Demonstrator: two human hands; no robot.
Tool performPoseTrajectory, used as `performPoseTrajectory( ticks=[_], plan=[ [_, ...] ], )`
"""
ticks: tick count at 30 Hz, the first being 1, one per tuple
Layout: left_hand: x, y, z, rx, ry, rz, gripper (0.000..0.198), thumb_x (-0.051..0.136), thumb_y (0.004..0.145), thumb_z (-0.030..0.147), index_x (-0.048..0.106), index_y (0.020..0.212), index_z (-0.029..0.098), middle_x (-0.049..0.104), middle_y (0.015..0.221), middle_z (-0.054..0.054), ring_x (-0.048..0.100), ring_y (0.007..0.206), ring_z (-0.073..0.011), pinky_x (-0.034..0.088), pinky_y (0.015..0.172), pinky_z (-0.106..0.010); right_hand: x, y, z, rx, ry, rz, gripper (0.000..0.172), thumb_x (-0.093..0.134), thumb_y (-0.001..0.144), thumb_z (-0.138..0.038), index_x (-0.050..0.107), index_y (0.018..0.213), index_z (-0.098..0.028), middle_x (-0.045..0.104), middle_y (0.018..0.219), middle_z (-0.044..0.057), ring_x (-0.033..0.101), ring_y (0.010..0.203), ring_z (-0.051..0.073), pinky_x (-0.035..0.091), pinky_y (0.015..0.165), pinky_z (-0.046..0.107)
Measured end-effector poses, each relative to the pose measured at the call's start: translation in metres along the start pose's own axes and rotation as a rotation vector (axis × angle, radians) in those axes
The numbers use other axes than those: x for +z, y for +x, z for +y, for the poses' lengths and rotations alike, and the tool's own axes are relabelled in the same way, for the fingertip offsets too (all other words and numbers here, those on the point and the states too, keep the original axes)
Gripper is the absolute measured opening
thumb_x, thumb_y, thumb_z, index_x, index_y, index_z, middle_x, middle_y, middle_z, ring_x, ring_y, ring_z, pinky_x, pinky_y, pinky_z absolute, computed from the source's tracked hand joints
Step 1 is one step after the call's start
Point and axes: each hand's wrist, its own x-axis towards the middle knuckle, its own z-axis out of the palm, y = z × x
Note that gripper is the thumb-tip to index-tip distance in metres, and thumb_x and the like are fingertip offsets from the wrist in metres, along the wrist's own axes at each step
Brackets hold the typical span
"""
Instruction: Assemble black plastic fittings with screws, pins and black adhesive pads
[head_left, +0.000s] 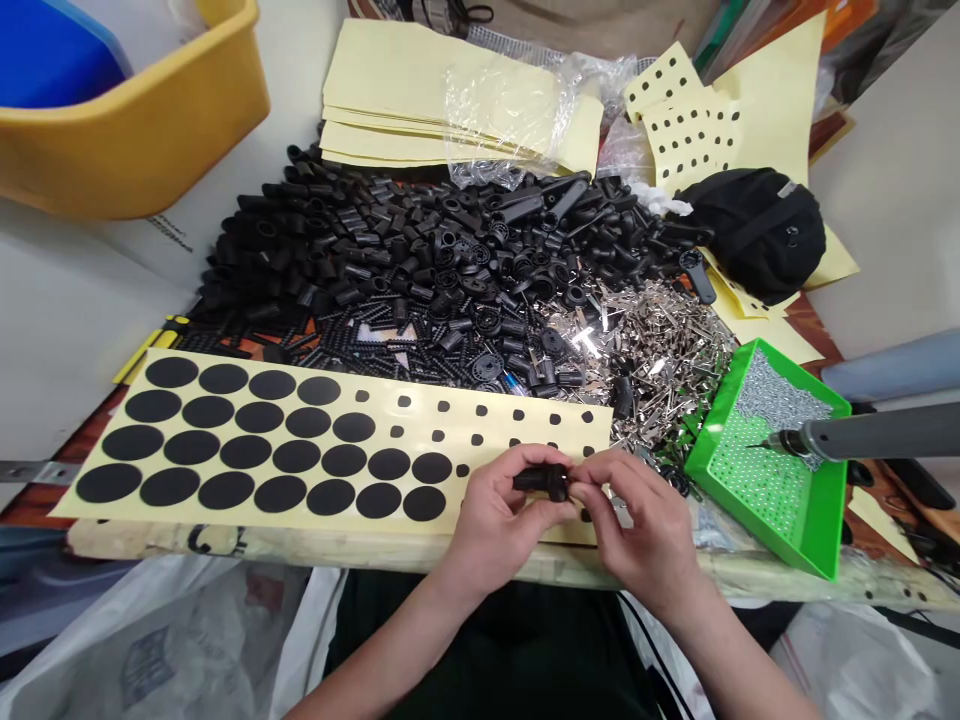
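Note:
Between thumb and fingers, my left hand grips a small black plastic part over the front edge of the table. My right hand pinches at the right end of that part; whatever its fingertips hold is too small to make out. Beneath and left of the hands lies a pale yellow sticker sheet with rows of large black ovals and small black dots. Just beyond the hands are a pile of small metal pieces and a heap of black plastic parts.
A green tray with tiny metal pieces stands at right, an electric screwdriver hanging over it. A black cap rests behind. Yellow sheets and plastic film are at the back. A yellow bin juts in at upper left.

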Motion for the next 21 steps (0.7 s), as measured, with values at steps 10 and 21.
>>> performPoseTrajectory(
  ticks=[10, 21],
  plan=[
    [-0.0019, 0.002, -0.0001, -0.024, -0.013, 0.006, 0.028, 0.074, 0.062, 0.012, 0.069, 0.089, 0.017, 0.07, 0.084, -0.001, 0.064, 0.075, -0.0139, 0.052, 0.072, -0.024, 0.0006, 0.0019, -0.0002, 0.061, 0.059, -0.06, 0.015, 0.052, 0.085, -0.008, 0.057, 0.08, -0.021, 0.062, 0.071, 0.001, 0.061, 0.066, 0.014, 0.05, 0.061, 0.025],
    [-0.0025, -0.0016, -0.0011, 0.048, 0.056, -0.042, 0.029, 0.064, 0.077, 0.015, 0.056, 0.105, 0.02, 0.064, 0.106, -0.006, 0.063, 0.096, -0.0191, 0.052, 0.079, -0.028, 0.0008, 0.0045, -0.0058, 0.15, 0.162, 0.045, 0.019, 0.071, 0.079, -0.022, 0.068, 0.098, -0.022, 0.069, 0.091, 0.007, 0.067, 0.081, 0.02, 0.057, 0.071, 0.033]
  ],
)
